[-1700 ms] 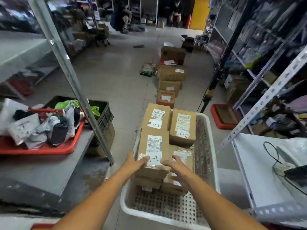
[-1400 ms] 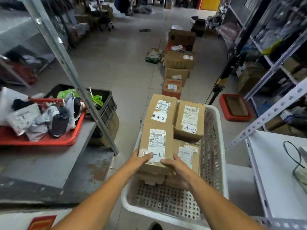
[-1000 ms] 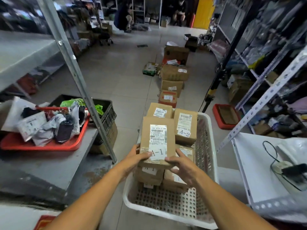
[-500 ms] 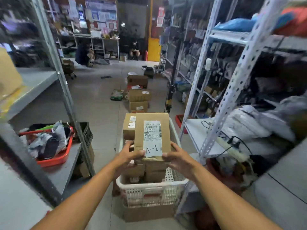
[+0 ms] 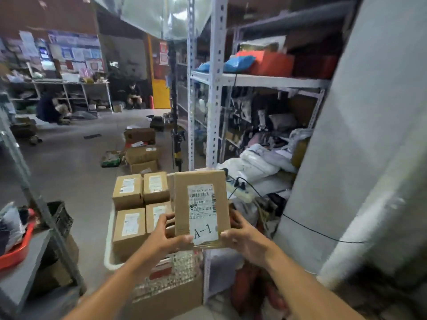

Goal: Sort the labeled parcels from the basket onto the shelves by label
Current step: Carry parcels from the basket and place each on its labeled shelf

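Note:
I hold a brown cardboard parcel (image 5: 200, 204) marked A-1 upright in front of me, its label facing me. My left hand (image 5: 167, 237) grips its lower left edge and my right hand (image 5: 242, 239) grips its lower right edge. Below and to the left stands the white plastic basket (image 5: 110, 259), with several more labeled brown parcels (image 5: 129, 227) in it. The basket rests on a cardboard box (image 5: 171, 296). To the right rises a white metal shelf unit (image 5: 215, 93) with cluttered boards.
A grey shelf with a red tray (image 5: 16, 248) of bags stands at the left, a black crate (image 5: 61, 218) beside it. Boxes (image 5: 141, 155) lie along the floor ahead. Two people crouch at the far back. A large grey surface (image 5: 369, 158) fills the right.
I lifted the A-1 parcel out of the basket with both hands and raised it. My view has swung up and to the right, toward the white shelf unit.

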